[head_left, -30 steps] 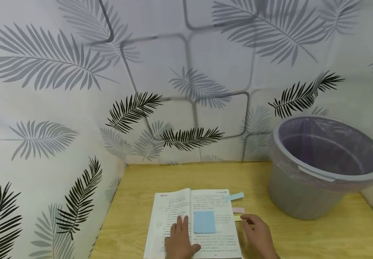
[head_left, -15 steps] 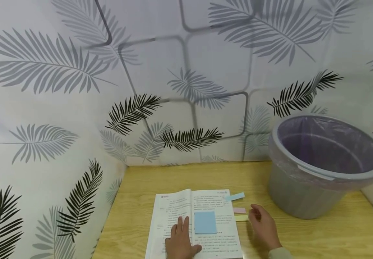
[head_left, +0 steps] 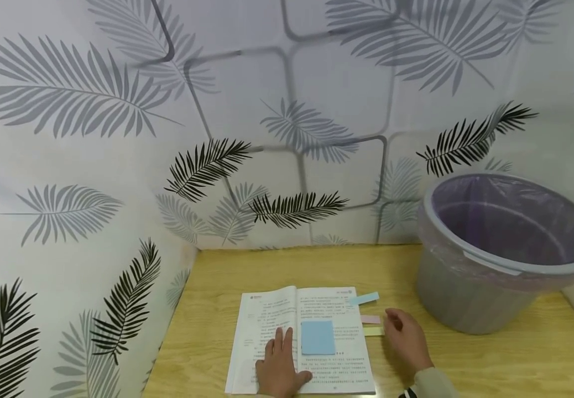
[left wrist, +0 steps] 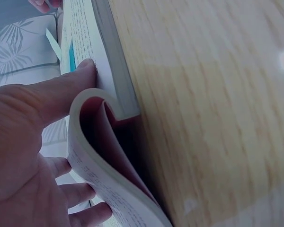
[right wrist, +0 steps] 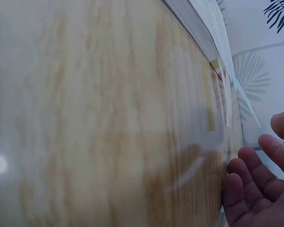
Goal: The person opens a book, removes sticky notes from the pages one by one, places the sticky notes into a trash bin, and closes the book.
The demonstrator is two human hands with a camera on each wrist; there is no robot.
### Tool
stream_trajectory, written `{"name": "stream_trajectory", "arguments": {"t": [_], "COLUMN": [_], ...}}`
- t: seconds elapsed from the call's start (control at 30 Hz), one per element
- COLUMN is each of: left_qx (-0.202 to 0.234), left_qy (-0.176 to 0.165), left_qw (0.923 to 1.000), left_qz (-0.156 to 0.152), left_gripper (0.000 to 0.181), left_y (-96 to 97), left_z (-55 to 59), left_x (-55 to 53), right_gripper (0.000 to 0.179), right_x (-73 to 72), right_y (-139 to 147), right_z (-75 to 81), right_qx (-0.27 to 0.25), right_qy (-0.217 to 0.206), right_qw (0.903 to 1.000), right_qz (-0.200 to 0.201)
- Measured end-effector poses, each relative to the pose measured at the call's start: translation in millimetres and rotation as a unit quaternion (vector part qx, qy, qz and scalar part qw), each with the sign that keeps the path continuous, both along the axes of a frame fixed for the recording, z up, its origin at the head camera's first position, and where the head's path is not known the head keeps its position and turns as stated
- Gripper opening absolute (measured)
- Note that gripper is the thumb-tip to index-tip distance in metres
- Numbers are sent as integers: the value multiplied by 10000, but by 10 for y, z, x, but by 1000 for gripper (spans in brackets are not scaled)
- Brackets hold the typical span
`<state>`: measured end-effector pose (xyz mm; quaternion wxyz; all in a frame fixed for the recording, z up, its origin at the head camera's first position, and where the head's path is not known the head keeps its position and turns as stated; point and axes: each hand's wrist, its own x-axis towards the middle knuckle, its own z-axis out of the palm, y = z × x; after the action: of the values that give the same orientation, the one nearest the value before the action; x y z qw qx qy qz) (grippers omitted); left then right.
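Note:
An open book (head_left: 262,320) lies on the wooden table, its pages printed with small text. My left hand (head_left: 280,365) rests spread across the lower pages near the spine; the left wrist view shows thumb and fingers pressing on either side of the fold. A blue sticky-note pad (head_left: 318,338) lies on the right page. From the book's right edge stick out a blue tab (head_left: 365,298), a pink tab (head_left: 370,319) and a yellow tab (head_left: 374,331). My right hand (head_left: 408,340) is just right of the yellow tab, apart from it, fingers loosely curled around nothing.
A grey bin (head_left: 466,298) with a clear purplish liner stands on the table (head_left: 267,265) at the right. Behind the table rises a wall (head_left: 247,110) covered in a leaf pattern.
My right hand has let go of the yellow tab and drawn back to the right. The left hand stays on the book. The head view has shifted slightly.

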<state>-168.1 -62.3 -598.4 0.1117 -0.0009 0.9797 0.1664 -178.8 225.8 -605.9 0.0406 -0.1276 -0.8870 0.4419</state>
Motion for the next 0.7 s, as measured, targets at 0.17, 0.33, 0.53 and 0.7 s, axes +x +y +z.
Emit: {"name": "stream_trajectory", "arguments": {"t": [0.17, 0.33, 0.53, 0.7], "left_qx": [22, 52, 87, 59], "left_qy": [-35, 32, 89, 98], "left_qw": [10000, 10000, 9999, 9999], "left_qz": [10, -21, -60, -18], "left_gripper": [108, 107, 106, 106], "left_y": [2, 2, -2, 1], "left_z": [-2, 31, 47, 7], "left_x": [-10, 2, 26, 12], "right_gripper": [38, 40, 43, 45], "right_x": [-47, -87, -135, -190], "right_y": [17, 44, 68, 52], "right_z": [-54, -75, -45, -11], "right_qx": [-54, -104, -306, -522], "right_qy": [29, -118, -490, -727], "right_qw": [10000, 9998, 9980, 9957], "right_qz": [2, 74, 259, 236]}}
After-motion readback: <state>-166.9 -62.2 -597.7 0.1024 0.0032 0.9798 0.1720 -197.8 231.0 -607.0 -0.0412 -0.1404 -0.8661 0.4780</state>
